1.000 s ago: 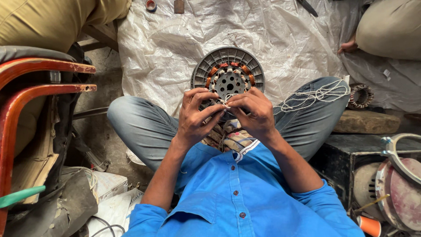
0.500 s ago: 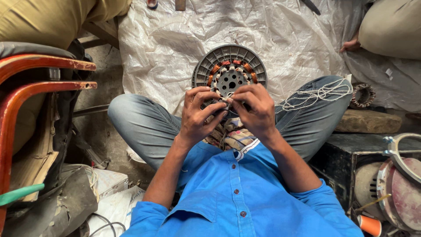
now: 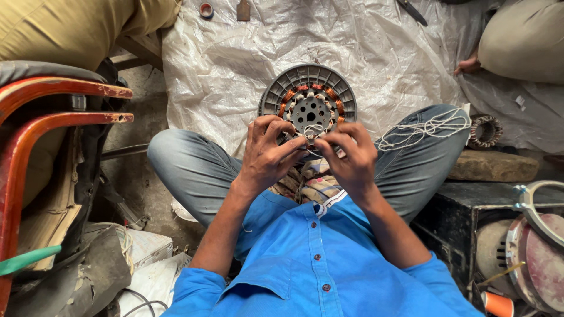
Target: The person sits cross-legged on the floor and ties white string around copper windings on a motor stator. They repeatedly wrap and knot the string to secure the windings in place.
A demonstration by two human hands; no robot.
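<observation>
Stator [image 3: 308, 100], round grey ribbed disc w/ copper coils in a ring round a perforated centre, stands tilted on the white plastic sheet [image 3: 235, 64], near edge propped at the person's crossed legs, roughly mid-sheet.

Largest first: sheet covers floor up to top edge of view. Red metal chair frame [image 3: 53, 111] at left. Black box [image 3: 470, 217] w/ a motor part at right, just beside the knee. Flat stone [image 3: 493, 167] off sheet's right edge, small wound coil ring [image 3: 485, 130] touching its top.

Left hand [image 3: 267, 155] curled, fingers pinching at stator's near rim; right hand [image 3: 346, 155] likewise curled, fingertips meeting the left's at the rim, nipping thin white string [image 3: 313, 130]. Loose hank of white cord [image 3: 423, 129] lies over right knee. Small round cap [image 3: 206, 9] at sheet's top edge.
</observation>
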